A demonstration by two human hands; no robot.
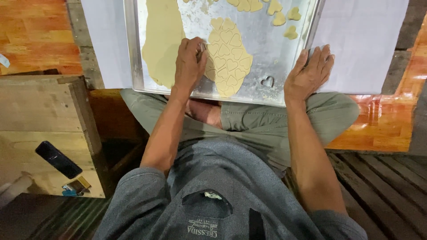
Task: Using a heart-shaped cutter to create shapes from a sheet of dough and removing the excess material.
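Note:
A metal baking tray (pixel 133 66) lies in front of my crossed legs. On it is a sheet of pale dough (pixel 227 55) stamped with several heart outlines, and beside it a plain uncut sheet of dough (pixel 162 40). My left hand (pixel 189 62) is closed on a small metal cutter (pixel 201 47), mostly hidden by the fingers, pressing at the stamped sheet's left edge. My right hand (pixel 309 73) rests flat with fingers spread on the tray's right near corner. A loose heart-shaped cutter (pixel 267 81) lies on the bare tray between the hands. Several cut-out hearts (pixel 279 18) sit at the tray's far right.
White sheets (pixel 362 40) lie under the tray on both sides. A wooden box (pixel 44 115) stands at my left with a black phone (pixel 58 159) on it. Orange wood flooring (pixel 33 35) surrounds it, and dark slats (pixel 382 186) are at my right.

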